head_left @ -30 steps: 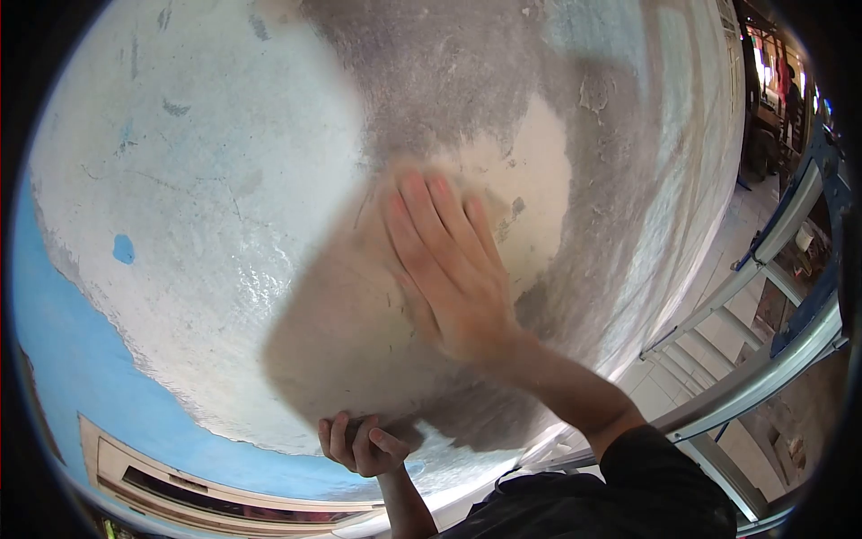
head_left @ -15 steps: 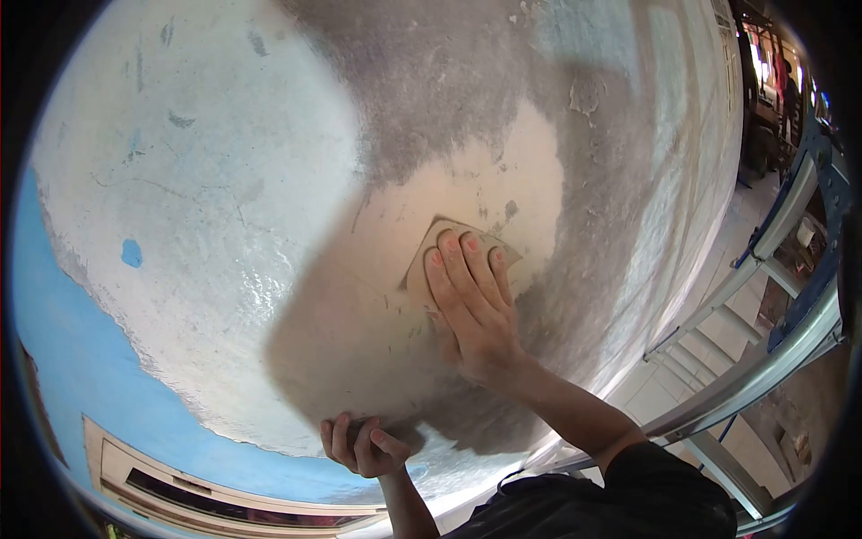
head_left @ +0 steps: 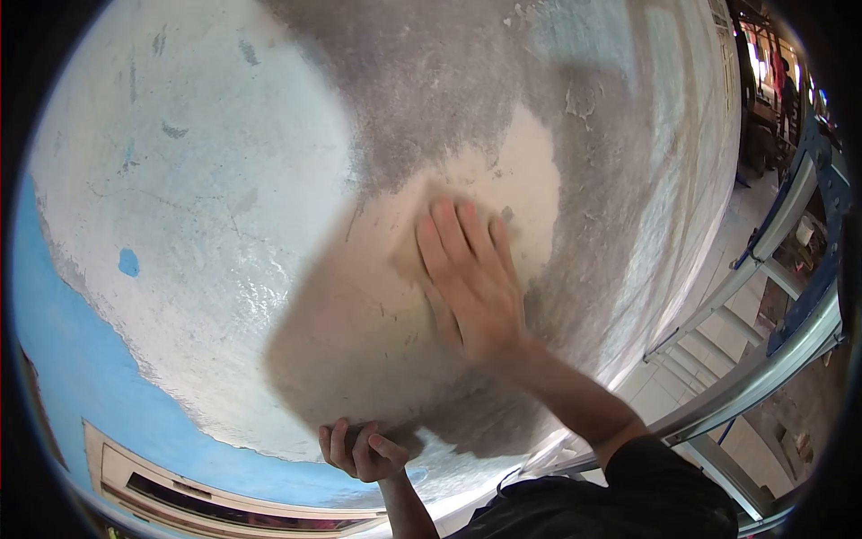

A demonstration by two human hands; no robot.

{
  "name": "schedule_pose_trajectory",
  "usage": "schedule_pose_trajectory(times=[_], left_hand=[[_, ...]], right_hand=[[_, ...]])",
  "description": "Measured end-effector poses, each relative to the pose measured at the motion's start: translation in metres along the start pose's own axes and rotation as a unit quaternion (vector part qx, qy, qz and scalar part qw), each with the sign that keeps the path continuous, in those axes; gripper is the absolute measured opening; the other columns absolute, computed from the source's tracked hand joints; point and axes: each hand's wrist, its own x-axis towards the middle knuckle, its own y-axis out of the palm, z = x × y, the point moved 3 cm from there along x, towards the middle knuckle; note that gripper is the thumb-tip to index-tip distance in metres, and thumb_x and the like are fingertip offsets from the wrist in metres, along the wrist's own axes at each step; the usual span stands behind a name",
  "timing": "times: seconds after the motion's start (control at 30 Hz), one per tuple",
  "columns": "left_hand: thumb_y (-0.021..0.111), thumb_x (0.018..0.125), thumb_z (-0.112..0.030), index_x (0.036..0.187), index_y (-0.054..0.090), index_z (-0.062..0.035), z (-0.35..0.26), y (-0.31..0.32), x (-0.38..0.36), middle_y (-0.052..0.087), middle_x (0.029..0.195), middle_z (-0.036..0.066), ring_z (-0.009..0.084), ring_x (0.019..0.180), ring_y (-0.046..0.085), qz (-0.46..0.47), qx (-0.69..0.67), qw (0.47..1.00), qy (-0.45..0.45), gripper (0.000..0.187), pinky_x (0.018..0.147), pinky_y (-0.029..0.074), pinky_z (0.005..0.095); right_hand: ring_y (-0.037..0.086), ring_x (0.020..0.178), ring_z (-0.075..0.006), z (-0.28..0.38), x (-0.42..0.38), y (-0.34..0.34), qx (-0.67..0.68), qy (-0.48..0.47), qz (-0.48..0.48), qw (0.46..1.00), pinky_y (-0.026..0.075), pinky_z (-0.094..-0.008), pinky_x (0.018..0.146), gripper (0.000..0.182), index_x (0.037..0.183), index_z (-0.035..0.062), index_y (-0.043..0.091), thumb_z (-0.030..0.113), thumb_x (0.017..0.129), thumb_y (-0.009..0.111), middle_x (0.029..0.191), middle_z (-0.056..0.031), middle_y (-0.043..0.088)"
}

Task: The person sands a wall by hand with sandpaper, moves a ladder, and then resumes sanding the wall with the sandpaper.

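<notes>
My right hand [head_left: 476, 287] lies flat on a sheet of sandpaper [head_left: 409, 259], fingers stretched, pressing it against a pale filler patch [head_left: 530, 171] on the wall [head_left: 206, 180]. Both hand and sheet are blurred; the sheet's edges show beyond the fingertips and to their left. Lower down, my left hand [head_left: 362, 452] is held up close to the wall with its fingers curled in. A dark spot shows behind those fingers, but I cannot make out what they hold, if anything.
Bare grey plaster surrounds the patch, with blue paint [head_left: 108, 332] at lower left. A framed opening [head_left: 224, 508] runs along the bottom left. At right stands a metal ladder [head_left: 718, 395] with blue parts. Beyond it, a person [head_left: 788, 94] is far off.
My right hand has slid the sandpaper upward and slightly left across the patch. My left hand has barely shifted.
</notes>
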Motion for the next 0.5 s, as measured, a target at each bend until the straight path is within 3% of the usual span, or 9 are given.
schedule_pose_trajectory(times=[0.1, 0.23, 0.3, 0.4, 0.5], left_hand=[[0.049, 0.094, -0.022, 0.075, 0.063, -0.0026, 0.001, -0.001, 0.002, 0.060, 0.115, 0.018, 0.0407, 0.122, 0.048, 0.004, -0.006, 1.000, 0.007, 0.031, 0.099, 0.042, 0.0533], [0.050, 0.091, -0.022, 0.073, 0.063, -0.0059, 0.001, 0.000, 0.001, 0.061, 0.110, 0.016, 0.0383, 0.120, 0.048, -0.012, -0.010, 1.000, -0.008, 0.028, 0.099, 0.042, 0.0510], [0.050, 0.092, -0.022, 0.073, 0.063, -0.0057, 0.001, 0.001, 0.001, 0.061, 0.111, 0.016, 0.0384, 0.120, 0.048, -0.015, -0.009, 1.000, -0.003, 0.028, 0.098, 0.042, 0.0509], [0.050, 0.092, -0.022, 0.073, 0.063, -0.0056, 0.003, -0.001, 0.002, 0.061, 0.111, 0.016, 0.0384, 0.121, 0.048, -0.011, -0.011, 1.000, 0.007, 0.028, 0.099, 0.042, 0.0511], [0.050, 0.092, -0.022, 0.074, 0.063, -0.0057, 0.000, 0.001, 0.000, 0.061, 0.110, 0.016, 0.0383, 0.121, 0.048, -0.013, -0.006, 1.000, -0.007, 0.028, 0.099, 0.042, 0.0513]], right_hand=[[0.031, 0.140, -0.0424, -0.019, 0.055, -0.005, -0.005, -0.018, -0.057, 0.998, 0.017, -0.0557, 0.114, 0.048, 0.142, -0.0040, 0.040, 0.018, 0.100, 0.040, 0.147, -0.0251, 0.038], [0.034, 0.139, -0.0397, -0.006, 0.029, 0.003, -0.001, 0.036, -0.052, 0.998, 0.023, -0.0540, 0.112, 0.048, 0.141, -0.0017, 0.042, 0.017, 0.098, 0.045, 0.147, -0.0230, 0.039], [0.041, 0.135, -0.0368, 0.000, 0.003, 0.001, -0.006, 0.023, -0.017, 1.000, 0.032, -0.0522, 0.109, 0.049, 0.137, -0.0006, 0.047, 0.014, 0.092, 0.056, 0.145, -0.0204, 0.043], [0.041, 0.135, -0.0367, -0.025, 0.023, -0.006, -0.097, -0.014, -0.024, 0.995, 0.031, -0.0520, 0.109, 0.049, 0.138, -0.0009, 0.047, 0.013, 0.092, 0.056, 0.145, -0.0207, 0.043], [0.028, 0.142, -0.0387, -0.019, 0.060, -0.004, -0.032, 0.044, -0.083, 0.995, 0.017, -0.0533, 0.115, 0.047, 0.143, -0.0032, 0.039, 0.014, 0.099, 0.042, 0.152, -0.0232, 0.032]])
